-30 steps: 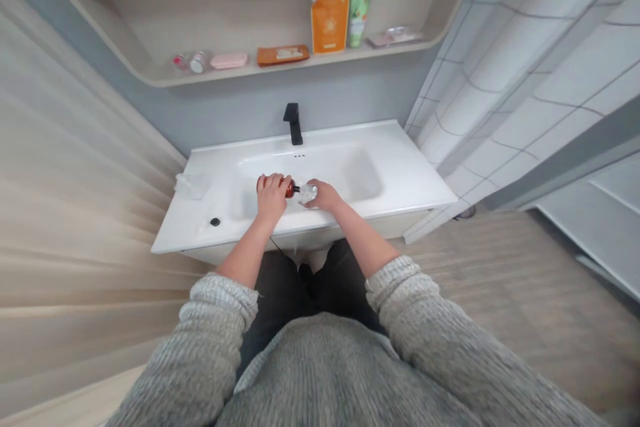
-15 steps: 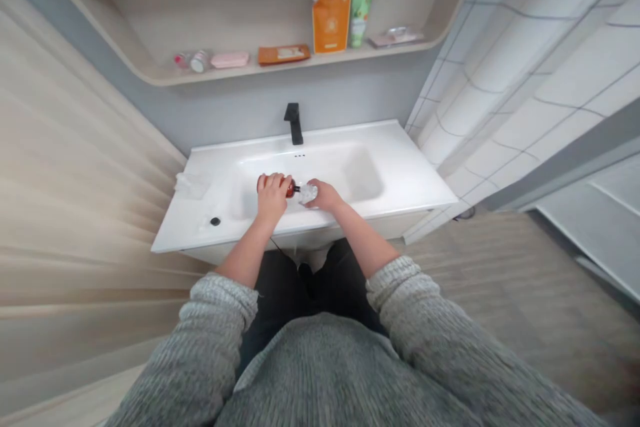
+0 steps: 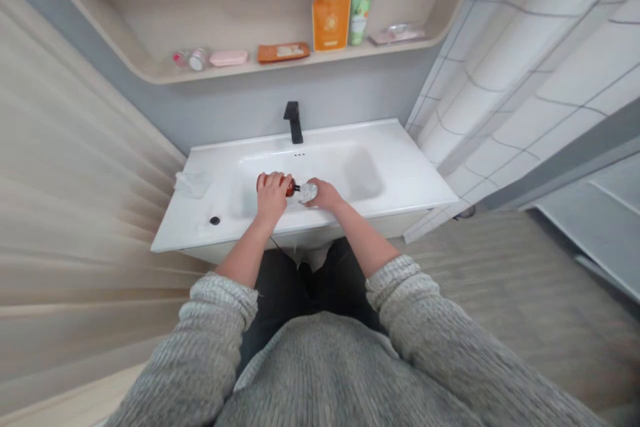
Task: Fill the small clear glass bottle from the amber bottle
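Over the white sink basin [image 3: 325, 160], my left hand [image 3: 272, 197] is closed around a reddish-brown bottle [image 3: 290, 188]. The bottle lies tilted on its side, its dark neck pointing right. My right hand [image 3: 326, 195] grips a small clear cup [image 3: 309, 191], whose mouth faces the bottle's neck. Neck and cup meet or nearly meet; I cannot tell if they touch. Any liquid passing between them is too small to make out. On the counter's left side lies a small round black cap [image 3: 215, 221].
A black faucet [image 3: 294, 123] rises behind the basin. Something clear or whitish [image 3: 192, 184] sits on the counter's left end. Above, a shelf holds an orange pouch [image 3: 331, 15], a green tube [image 3: 361, 8], an orange packet [image 3: 283, 52] and a pink case [image 3: 229, 58]. A beige curtain [image 3: 75, 213] hangs at left.
Both hands, the bottle and the cup keep practically the same positions. Only the camera's view has shifted very slightly.
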Demonstrator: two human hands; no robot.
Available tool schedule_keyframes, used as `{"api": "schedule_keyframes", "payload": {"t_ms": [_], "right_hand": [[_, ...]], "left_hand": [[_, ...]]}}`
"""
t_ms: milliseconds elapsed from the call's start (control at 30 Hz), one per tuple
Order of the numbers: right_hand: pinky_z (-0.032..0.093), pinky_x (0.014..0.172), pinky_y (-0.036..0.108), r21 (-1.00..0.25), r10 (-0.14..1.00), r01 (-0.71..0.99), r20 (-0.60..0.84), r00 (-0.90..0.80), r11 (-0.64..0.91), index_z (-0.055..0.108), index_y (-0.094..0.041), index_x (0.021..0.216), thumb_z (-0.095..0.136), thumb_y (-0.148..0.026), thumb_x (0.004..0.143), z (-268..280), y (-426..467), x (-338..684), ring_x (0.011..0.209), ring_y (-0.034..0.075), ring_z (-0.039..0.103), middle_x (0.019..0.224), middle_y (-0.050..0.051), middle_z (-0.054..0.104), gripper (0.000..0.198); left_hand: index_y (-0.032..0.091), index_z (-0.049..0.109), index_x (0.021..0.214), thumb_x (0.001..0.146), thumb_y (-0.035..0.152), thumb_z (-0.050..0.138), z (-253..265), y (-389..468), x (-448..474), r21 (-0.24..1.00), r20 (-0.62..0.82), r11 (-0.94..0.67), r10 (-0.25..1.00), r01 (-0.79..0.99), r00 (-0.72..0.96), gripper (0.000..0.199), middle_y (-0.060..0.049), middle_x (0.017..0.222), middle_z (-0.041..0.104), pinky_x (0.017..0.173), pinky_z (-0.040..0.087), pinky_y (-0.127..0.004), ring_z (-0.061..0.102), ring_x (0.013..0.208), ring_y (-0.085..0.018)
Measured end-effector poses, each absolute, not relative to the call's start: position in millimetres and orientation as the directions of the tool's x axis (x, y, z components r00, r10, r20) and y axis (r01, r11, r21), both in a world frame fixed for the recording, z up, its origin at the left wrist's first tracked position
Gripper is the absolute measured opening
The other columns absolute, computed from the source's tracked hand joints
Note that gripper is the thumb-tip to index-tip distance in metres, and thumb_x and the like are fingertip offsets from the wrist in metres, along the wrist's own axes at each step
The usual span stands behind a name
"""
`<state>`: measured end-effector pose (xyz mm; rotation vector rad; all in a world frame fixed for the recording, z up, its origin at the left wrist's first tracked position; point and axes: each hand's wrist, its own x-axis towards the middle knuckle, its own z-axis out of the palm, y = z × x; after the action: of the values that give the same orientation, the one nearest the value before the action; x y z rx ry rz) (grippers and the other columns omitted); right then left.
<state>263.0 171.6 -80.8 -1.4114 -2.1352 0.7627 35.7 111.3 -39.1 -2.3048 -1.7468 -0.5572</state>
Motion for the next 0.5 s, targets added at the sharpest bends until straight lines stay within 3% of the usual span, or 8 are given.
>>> {"api": "schedule_keyframes", "payload": {"t_ms": [267, 500], "right_hand": [[0.061, 0.098, 0.038, -0.671, 0.928, 0.667, 0.087, -0.362, 0.323, 0.073, -0.027, 0.133, 0.106, -0.034, 0.071, -78, 169, 263, 0.111, 0.031, 0.08, 0.12, 0.006, 0.085, 0.07], [0.061, 0.099, 0.038, -0.691, 0.929, 0.646, 0.104, -0.355, 0.324, 0.073, -0.028, 0.131, 0.106, -0.036, 0.069, -81, 171, 264, 0.111, 0.03, 0.08, 0.12, 0.005, 0.085, 0.071]], "left_hand": [[0.03, 0.066, 0.16, 0.099, 0.012, 0.051, -37, 111, 37, 0.101, 0.385, -0.279, 0.896, 0.955, 0.221, 0.065, -0.017, 0.156, 0.069, 0.139, 0.024, -0.064, 0.054, 0.155, -0.038], [0.024, 0.067, 0.158, 0.1, 0.014, 0.053, -47, 117, 34, 0.147, 0.405, -0.25, 0.898, 0.957, 0.172, 0.061, -0.019, 0.153, 0.072, 0.136, 0.031, -0.061, 0.061, 0.147, -0.039]]}}
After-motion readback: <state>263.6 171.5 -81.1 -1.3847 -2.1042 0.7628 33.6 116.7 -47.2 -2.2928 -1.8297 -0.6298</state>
